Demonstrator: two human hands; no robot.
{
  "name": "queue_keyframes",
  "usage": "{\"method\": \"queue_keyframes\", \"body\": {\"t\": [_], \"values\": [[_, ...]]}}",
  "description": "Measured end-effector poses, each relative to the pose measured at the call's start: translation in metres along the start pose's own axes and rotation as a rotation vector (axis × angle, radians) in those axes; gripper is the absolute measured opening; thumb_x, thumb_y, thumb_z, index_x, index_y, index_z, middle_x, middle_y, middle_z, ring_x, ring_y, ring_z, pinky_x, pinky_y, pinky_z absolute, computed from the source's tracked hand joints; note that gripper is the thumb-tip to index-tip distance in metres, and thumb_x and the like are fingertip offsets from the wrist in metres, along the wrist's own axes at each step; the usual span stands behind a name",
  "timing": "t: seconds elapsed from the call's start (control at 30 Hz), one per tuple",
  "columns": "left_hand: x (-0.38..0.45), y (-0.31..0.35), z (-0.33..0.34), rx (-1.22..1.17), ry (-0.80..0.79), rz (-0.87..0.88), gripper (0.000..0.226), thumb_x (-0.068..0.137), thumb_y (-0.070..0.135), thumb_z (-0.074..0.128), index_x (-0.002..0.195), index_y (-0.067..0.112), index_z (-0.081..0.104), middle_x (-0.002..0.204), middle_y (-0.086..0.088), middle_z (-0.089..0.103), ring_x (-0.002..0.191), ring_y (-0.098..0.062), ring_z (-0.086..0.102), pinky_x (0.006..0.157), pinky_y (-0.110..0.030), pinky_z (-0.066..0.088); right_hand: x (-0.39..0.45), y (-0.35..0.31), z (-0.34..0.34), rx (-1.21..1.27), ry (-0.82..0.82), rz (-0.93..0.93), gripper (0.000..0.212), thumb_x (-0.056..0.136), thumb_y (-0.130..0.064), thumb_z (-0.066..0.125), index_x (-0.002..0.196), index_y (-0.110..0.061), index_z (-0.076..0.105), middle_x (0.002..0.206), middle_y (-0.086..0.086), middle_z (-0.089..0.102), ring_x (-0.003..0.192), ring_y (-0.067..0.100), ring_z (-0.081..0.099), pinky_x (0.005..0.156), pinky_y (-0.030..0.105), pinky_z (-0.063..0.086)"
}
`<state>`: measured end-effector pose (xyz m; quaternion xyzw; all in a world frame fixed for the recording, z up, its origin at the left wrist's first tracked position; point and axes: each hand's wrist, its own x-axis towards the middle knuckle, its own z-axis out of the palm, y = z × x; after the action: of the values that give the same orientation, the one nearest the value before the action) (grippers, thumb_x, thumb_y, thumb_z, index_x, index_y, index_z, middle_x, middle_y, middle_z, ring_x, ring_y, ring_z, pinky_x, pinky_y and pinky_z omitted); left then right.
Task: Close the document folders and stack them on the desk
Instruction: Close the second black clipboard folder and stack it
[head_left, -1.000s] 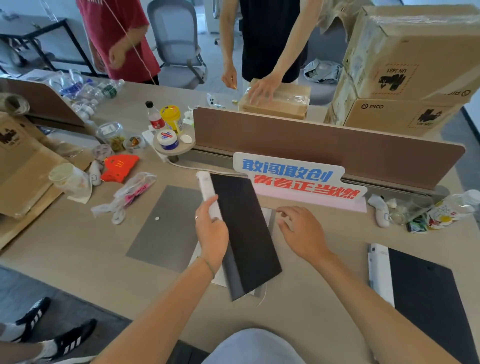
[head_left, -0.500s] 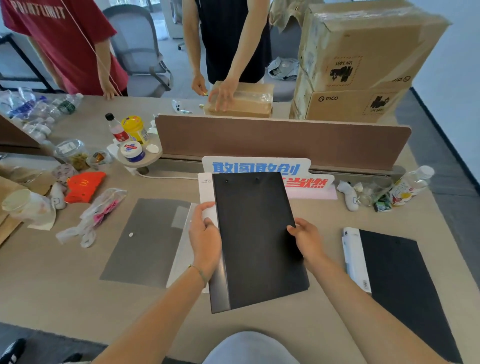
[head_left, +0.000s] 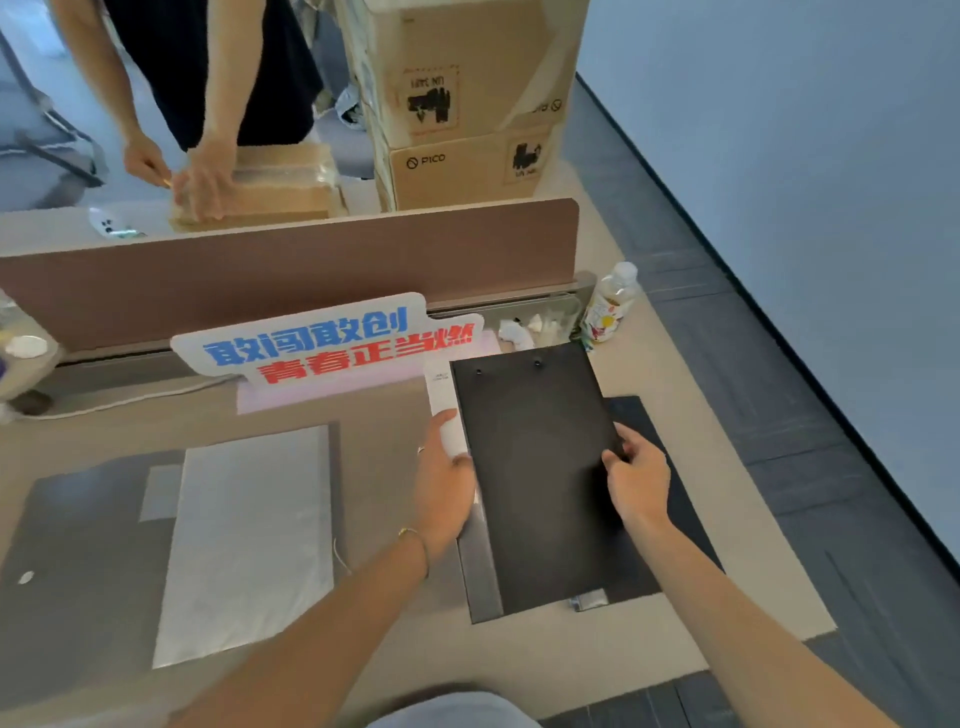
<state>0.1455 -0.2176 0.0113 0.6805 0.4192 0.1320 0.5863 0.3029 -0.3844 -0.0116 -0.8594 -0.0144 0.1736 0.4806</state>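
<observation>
I hold a closed black folder (head_left: 535, 467) with a white spine between both hands, at the right end of the desk. My left hand (head_left: 447, 488) grips its spine edge. My right hand (head_left: 636, 480) grips its right edge. It lies over a second black folder (head_left: 675, 499), of which only the right edge and corners show. Whether the two touch I cannot tell. A grey translucent folder (head_left: 78, 545) with a white sheet (head_left: 249, 540) on it lies flat to the left.
A brown divider (head_left: 291, 270) runs along the back of the desk, with a slogan sign (head_left: 332, 340) leaning on it. A small bottle (head_left: 610, 304) stands at the back right. The desk's right edge is close. A person handles a parcel (head_left: 270, 189) beyond the divider, beside stacked cardboard boxes (head_left: 467, 104).
Both hands have carried the closed black folder to the right, from above the grey folder to above the second black folder. The view has swung right with it.
</observation>
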Motion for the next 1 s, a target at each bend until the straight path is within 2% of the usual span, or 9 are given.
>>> {"method": "queue_keyframes", "body": {"t": [0.07, 0.17, 0.2, 0.33, 0.43, 0.57, 0.67, 0.87, 1.0], "values": [[0.004, -0.001, 0.030, 0.028, -0.067, -0.022, 0.067, 0.088, 0.006, 0.045, 0.139, 0.050, 0.037, 0.141, -0.010, 0.053, 0.124, -0.046, 0.054, 0.100, -0.053, 0.052, 0.012, 0.019, -0.018, -0.010, 0.034, 0.063, 0.047, 0.094, -0.004, 0.058, 0.140, -0.015, 0.056, 0.132, 0.001, 0.064, 0.126, 0.022, 0.057, 0.107, 0.033, 0.040], [0.004, 0.000, 0.069, 0.068, -0.138, -0.020, 0.067, 0.091, -0.002, 0.046, 0.148, 0.033, 0.037, 0.151, 0.003, 0.038, 0.138, -0.024, 0.041, 0.090, -0.004, 0.041, 0.032, 0.044, -0.036, -0.016, 0.048, 0.130, 0.049, 0.092, -0.007, 0.055, 0.140, -0.018, 0.056, 0.135, 0.001, 0.062, 0.124, 0.021, 0.058, 0.102, 0.026, 0.041], [0.002, 0.001, 0.080, 0.085, -0.153, -0.019, 0.066, 0.092, -0.002, 0.047, 0.150, 0.029, 0.037, 0.154, 0.004, 0.034, 0.140, -0.019, 0.037, 0.090, 0.001, 0.034, 0.037, 0.050, -0.040, -0.023, 0.052, 0.143, 0.051, 0.090, -0.009, 0.054, 0.140, -0.020, 0.056, 0.134, 0.000, 0.062, 0.124, 0.021, 0.058, 0.103, 0.028, 0.042], [0.006, -0.007, 0.113, 0.128, -0.192, -0.056, 0.066, 0.094, 0.002, 0.049, 0.152, 0.028, 0.034, 0.159, 0.004, 0.030, 0.143, -0.017, 0.033, 0.104, -0.012, 0.026, 0.053, 0.068, -0.052, -0.036, 0.089, 0.172, 0.055, 0.091, -0.004, 0.050, 0.144, -0.017, 0.051, 0.142, 0.002, 0.056, 0.133, 0.024, 0.049, 0.111, 0.036, 0.036], [0.014, -0.011, 0.128, 0.154, -0.199, -0.113, 0.066, 0.095, 0.007, 0.050, 0.154, 0.030, 0.032, 0.160, 0.006, 0.029, 0.114, -0.003, 0.044, 0.075, 0.008, 0.031, 0.065, 0.078, -0.055, -0.068, 0.077, 0.181, 0.054, 0.094, -0.002, 0.048, 0.146, -0.016, 0.048, 0.147, 0.003, 0.053, 0.137, 0.025, 0.046, 0.113, 0.036, 0.033], [0.025, -0.015, 0.147, 0.193, -0.214, -0.129, 0.065, 0.097, 0.009, 0.050, 0.155, 0.029, 0.030, 0.162, 0.006, 0.029, 0.110, -0.005, 0.042, 0.069, 0.008, 0.031, 0.081, 0.092, -0.053, -0.129, 0.063, 0.176, 0.055, 0.092, -0.001, 0.047, 0.146, -0.016, 0.048, 0.145, 0.004, 0.055, 0.134, 0.027, 0.049, 0.112, 0.037, 0.036], [0.028, -0.015, 0.156, 0.204, -0.212, -0.148, 0.065, 0.098, 0.011, 0.051, 0.156, 0.030, 0.028, 0.162, 0.005, 0.029, 0.131, -0.015, 0.044, 0.093, -0.009, 0.033, 0.088, 0.105, -0.050, -0.181, 0.051, 0.154, 0.056, 0.090, -0.002, 0.047, 0.144, -0.017, 0.050, 0.139, 0.004, 0.060, 0.127, 0.027, 0.055, 0.107, 0.036, 0.041], [0.030, -0.022, 0.169, 0.238, -0.235, -0.196, 0.062, 0.100, 0.017, 0.046, 0.156, 0.034, 0.025, 0.151, 0.000, 0.036, 0.083, 0.015, 0.038, 0.087, -0.022, 0.036, 0.088, 0.114, -0.048, -0.248, 0.076, 0.105, 0.048, 0.089, 0.004, 0.047, 0.134, -0.009, 0.058, 0.127, 0.008, 0.066, 0.119, 0.031, 0.059, 0.097, 0.028, 0.041], [0.032, -0.026, 0.174, 0.261, -0.215, -0.237, 0.063, 0.099, 0.023, 0.047, 0.154, 0.043, 0.023, 0.138, -0.008, 0.043, 0.083, -0.010, 0.062, 0.077, -0.031, 0.051, 0.091, 0.123, -0.042, -0.293, 0.053, 0.129, 0.054, 0.093, -0.001, 0.049, 0.145, -0.013, 0.047, 0.142, 0.004, 0.057, 0.132, 0.028, 0.052, 0.110, 0.037, 0.038]]}}
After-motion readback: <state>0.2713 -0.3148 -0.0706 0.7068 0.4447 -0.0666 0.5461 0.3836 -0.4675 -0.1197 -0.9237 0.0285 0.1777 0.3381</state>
